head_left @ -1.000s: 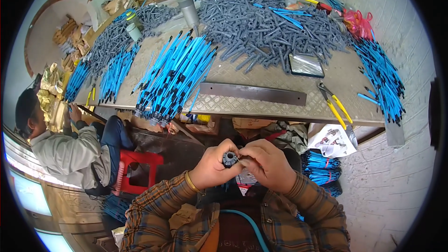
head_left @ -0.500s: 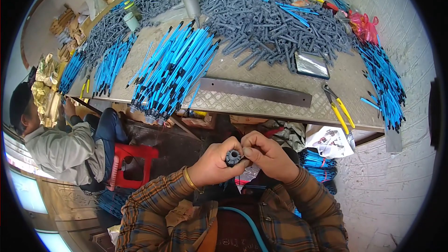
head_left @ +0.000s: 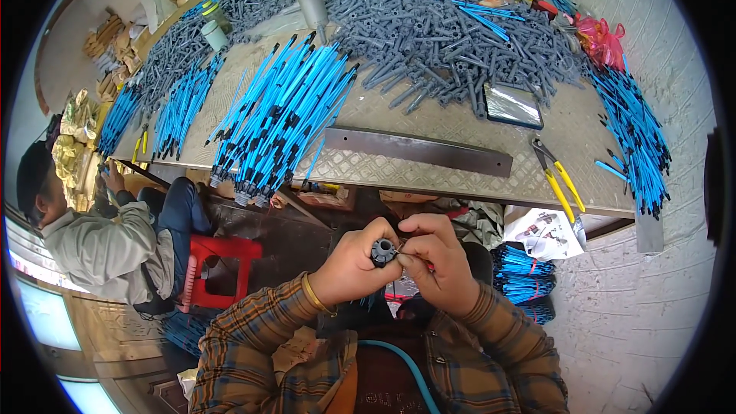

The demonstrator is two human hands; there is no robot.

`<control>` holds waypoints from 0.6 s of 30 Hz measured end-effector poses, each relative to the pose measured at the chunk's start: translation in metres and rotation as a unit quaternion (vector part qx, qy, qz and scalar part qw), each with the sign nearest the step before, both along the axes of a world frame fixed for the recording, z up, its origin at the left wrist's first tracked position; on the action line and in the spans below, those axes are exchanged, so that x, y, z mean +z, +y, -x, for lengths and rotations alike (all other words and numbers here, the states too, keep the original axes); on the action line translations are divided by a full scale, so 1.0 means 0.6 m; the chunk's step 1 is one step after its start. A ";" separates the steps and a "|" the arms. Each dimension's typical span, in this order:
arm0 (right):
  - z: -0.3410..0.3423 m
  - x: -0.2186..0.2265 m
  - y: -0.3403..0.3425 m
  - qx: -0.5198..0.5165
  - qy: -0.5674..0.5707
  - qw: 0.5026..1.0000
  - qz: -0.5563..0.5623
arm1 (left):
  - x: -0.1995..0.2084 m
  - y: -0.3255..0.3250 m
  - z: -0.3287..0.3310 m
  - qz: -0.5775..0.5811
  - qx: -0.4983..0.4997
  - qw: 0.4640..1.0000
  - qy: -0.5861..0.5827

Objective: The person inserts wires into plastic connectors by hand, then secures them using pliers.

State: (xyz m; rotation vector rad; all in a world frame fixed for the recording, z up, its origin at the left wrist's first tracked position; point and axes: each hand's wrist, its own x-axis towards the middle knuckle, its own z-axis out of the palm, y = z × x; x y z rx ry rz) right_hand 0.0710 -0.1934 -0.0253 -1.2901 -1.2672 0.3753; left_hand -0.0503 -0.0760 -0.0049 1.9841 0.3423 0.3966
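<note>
My left hand (head_left: pixel 351 267) is closed around a round grey plastic fitting (head_left: pixel 382 252), its notched, hollow end facing up. Close beside it on the right, my right hand (head_left: pixel 443 262) pinches thumb and forefinger together on a thin, wire-like piece (head_left: pixel 399 252) that reaches the fitting's edge. What that piece is made of is too small to tell. Both hands are held over my lap, in front of the table's near edge.
On the table (head_left: pixel 399 172) lie a heap of grey plastic tubes (head_left: pixel 445 38), blue rod bundles (head_left: pixel 284 107), a metal bar (head_left: pixel 418 151), a phone (head_left: pixel 512 106) and yellow-handled pliers (head_left: pixel 558 180). A person (head_left: pixel 107 238) sits at left near a red stool (head_left: pixel 218 268).
My right hand has drawn slightly away from the fitting and its fingers have shifted, showing the thin piece between them. My left hand keeps its hold on the fitting.
</note>
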 end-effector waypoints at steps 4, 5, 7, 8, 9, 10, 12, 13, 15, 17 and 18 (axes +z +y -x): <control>-0.050 0.020 0.016 -0.004 -0.309 0.948 -0.078 | -0.003 0.003 -0.008 -0.029 -0.023 0.999 -0.038; -0.054 0.028 0.021 0.014 -0.344 0.936 -0.080 | 0.001 0.004 -0.005 -0.029 -0.019 0.999 -0.030; -0.055 0.045 0.028 0.054 -0.410 0.907 -0.082 | 0.009 0.005 0.002 -0.033 -0.008 0.999 -0.013; -0.057 0.050 0.026 0.044 -0.418 0.904 -0.076 | 0.011 0.002 -0.001 -0.033 -0.020 0.999 -0.022; -0.055 0.046 0.025 0.035 -0.416 0.905 -0.084 | 0.011 0.001 0.000 -0.027 -0.017 0.999 -0.017; -0.054 0.041 0.023 0.027 -0.414 0.905 -0.093 | 0.011 -0.001 -0.001 -0.022 -0.014 1.000 -0.013; -0.055 0.026 0.018 0.020 -0.418 0.902 -0.107 | 0.011 -0.005 -0.006 -0.021 -0.007 1.000 -0.016; -0.054 0.013 0.016 0.007 -0.395 0.913 -0.104 | 0.011 -0.006 -0.010 -0.020 -0.011 1.000 -0.004; -0.053 0.005 0.012 -0.021 -0.348 0.932 -0.098 | 0.012 -0.009 -0.016 -0.018 -0.019 0.999 0.018; -0.063 0.014 0.008 0.000 -0.337 0.940 -0.047 | 0.005 -0.010 -0.022 -0.016 -0.025 0.999 0.013; -0.071 0.020 0.003 0.019 -0.319 0.948 0.011 | -0.001 -0.010 -0.025 -0.008 -0.035 0.999 0.017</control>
